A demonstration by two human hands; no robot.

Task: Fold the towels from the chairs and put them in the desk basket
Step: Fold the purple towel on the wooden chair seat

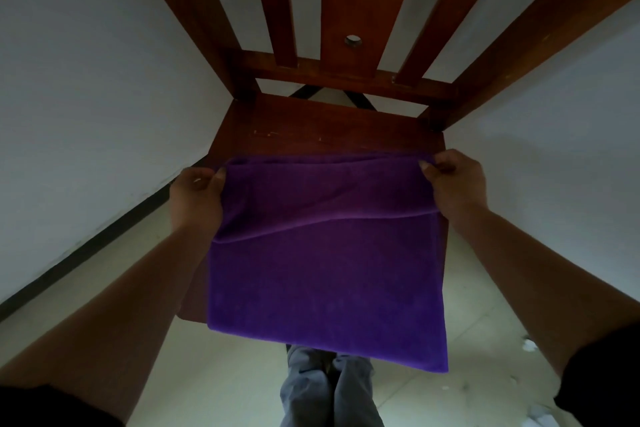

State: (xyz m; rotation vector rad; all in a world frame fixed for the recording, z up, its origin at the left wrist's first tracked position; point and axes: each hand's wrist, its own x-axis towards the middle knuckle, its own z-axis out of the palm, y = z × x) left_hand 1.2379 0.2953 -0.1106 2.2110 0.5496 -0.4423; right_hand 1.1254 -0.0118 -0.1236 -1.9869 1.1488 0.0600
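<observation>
Fingers (217, 181) of left hand (195, 199) and right hand (457, 184) curled, pinching far corners of purple terry-cloth towel (325, 274), mid-frame, on reddish-brown wooden chair (311, 128).

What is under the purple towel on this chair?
The wooden chair seat lies under the purple towel, with bare wood showing beyond its far edge. The near right corner overhangs the floor. Anything between towel and seat is covered.

Both arms reach forward — left hand (197, 194) and right hand (457, 180) each pinching with curled fingers.
</observation>
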